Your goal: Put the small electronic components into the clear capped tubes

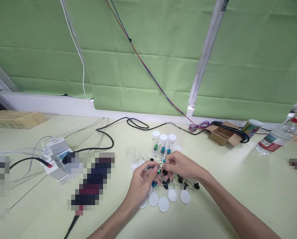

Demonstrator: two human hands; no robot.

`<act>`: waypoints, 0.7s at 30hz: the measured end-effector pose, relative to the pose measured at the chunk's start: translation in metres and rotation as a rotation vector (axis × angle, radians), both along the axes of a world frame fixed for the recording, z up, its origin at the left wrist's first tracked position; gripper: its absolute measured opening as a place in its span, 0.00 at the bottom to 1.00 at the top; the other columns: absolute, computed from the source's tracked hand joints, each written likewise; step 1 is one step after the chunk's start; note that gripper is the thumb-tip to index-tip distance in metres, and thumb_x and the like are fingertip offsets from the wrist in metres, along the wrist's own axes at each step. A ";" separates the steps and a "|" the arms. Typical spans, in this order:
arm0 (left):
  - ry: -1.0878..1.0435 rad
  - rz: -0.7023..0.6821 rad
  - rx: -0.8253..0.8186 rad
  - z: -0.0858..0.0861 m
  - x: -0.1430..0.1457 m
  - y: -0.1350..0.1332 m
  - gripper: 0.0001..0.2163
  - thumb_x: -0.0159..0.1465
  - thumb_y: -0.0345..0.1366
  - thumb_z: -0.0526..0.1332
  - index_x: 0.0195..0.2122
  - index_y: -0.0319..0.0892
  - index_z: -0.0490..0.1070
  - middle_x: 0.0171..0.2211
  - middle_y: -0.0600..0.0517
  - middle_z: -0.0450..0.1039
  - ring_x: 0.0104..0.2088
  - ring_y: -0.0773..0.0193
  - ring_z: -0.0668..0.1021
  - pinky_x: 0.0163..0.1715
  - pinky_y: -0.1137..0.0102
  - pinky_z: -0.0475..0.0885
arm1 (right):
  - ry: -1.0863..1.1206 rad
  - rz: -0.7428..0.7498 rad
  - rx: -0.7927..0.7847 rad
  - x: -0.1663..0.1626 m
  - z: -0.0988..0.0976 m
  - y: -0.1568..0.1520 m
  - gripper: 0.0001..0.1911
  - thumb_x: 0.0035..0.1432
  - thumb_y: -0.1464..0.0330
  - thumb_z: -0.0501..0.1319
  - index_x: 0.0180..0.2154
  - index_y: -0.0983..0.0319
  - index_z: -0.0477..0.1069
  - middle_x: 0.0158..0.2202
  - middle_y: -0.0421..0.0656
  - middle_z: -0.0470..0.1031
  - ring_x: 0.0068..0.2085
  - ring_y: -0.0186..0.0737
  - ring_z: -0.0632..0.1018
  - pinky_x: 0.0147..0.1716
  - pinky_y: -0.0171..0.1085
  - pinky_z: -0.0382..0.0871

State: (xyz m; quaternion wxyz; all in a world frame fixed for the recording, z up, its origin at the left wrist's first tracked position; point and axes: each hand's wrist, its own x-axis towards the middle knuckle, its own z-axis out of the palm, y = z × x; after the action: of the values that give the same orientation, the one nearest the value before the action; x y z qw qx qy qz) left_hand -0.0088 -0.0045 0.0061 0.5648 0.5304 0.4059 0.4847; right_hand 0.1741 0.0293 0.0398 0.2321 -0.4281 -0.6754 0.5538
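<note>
My left hand point(143, 182) is closed, thumb against fingers, on a small shiny green part point(159, 171). Right beside it, my right hand point(182, 165) pinches a small black round-headed piece point(165, 172); the two hands nearly meet, and their fingers hide part of both pieces. Below and between them lie loose black pieces point(180, 180), thin metal rods and blue parts point(153, 184). Several white round lids point(163, 204) rest nearer me. Just beyond the hands, three clear tubes with white caps point(163, 146) stand upright, holding green or blue parts.
An uncapped clear tube point(131, 155) stands left of the capped ones. Further left are a white power strip point(57, 159) and a pixelated dark object point(92, 182). Black cable point(138, 124) runs along the back to an open cardboard box point(221, 134). A bottle point(275, 139) stands at right.
</note>
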 end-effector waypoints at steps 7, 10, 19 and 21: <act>-0.012 -0.019 0.003 -0.001 -0.001 0.000 0.14 0.59 0.45 0.65 0.38 0.40 0.71 0.22 0.54 0.74 0.23 0.65 0.76 0.27 0.70 0.73 | 0.157 -0.013 -0.072 0.004 -0.009 0.006 0.18 0.49 0.58 0.70 0.25 0.62 0.65 0.22 0.37 0.73 0.23 0.33 0.74 0.23 0.31 0.66; -0.012 -0.020 0.004 -0.004 -0.002 0.001 0.14 0.60 0.44 0.64 0.40 0.40 0.70 0.23 0.54 0.75 0.24 0.65 0.76 0.29 0.70 0.72 | 0.181 0.003 -0.080 0.004 -0.008 0.006 0.20 0.47 0.56 0.71 0.26 0.63 0.66 0.23 0.37 0.72 0.23 0.31 0.73 0.23 0.31 0.66; -0.019 -0.005 0.024 -0.007 -0.001 0.001 0.12 0.62 0.43 0.63 0.40 0.41 0.69 0.22 0.55 0.75 0.24 0.65 0.76 0.30 0.71 0.70 | 0.218 -0.021 -0.184 -0.005 -0.009 0.001 0.20 0.41 0.56 0.74 0.28 0.65 0.72 0.23 0.38 0.74 0.23 0.32 0.74 0.26 0.33 0.69; -0.020 0.011 0.014 -0.008 -0.001 0.001 0.12 0.62 0.43 0.63 0.40 0.41 0.69 0.22 0.55 0.75 0.24 0.65 0.77 0.30 0.71 0.71 | 0.239 -0.056 -0.209 -0.006 -0.012 0.002 0.21 0.39 0.57 0.74 0.28 0.65 0.73 0.22 0.39 0.74 0.23 0.32 0.74 0.26 0.33 0.69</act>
State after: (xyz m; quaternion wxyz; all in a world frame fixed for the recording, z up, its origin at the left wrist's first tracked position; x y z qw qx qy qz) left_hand -0.0096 -0.0038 -0.0021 0.5626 0.5273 0.3994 0.4959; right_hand 0.1681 0.0314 0.0277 0.2804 -0.3995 -0.5697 0.6612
